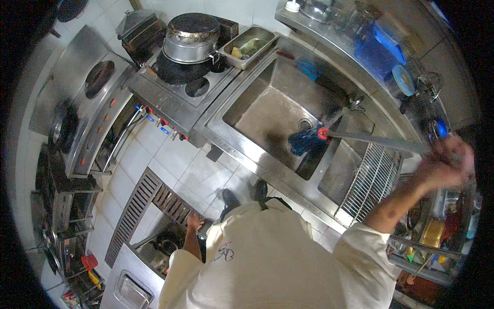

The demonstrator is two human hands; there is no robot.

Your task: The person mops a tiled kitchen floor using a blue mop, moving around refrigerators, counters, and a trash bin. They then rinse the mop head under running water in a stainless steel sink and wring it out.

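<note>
My right hand (449, 160), raised at the right and a little blurred, grips the grey handle of a mop (382, 142). The handle reaches down over the sink to a red collar (323, 133). Below the collar, dark blue mop strands (303, 143) hang in the stainless steel sink basin (266, 106) near its drain (305, 123). Water from the tap (355, 103) runs toward the mop head. My left hand (195, 221) hangs low by my side, close to a dark object; whether it holds anything is unclear.
A wire rack (372, 177) covers part of the second basin (341, 170). Left of the sink, a large metal pot (192, 38) stands on the stove beside a steel pan (249, 46) of food-like pieces. Floor drain grates (133, 216) and an open-topped steel unit (131, 278) lie left.
</note>
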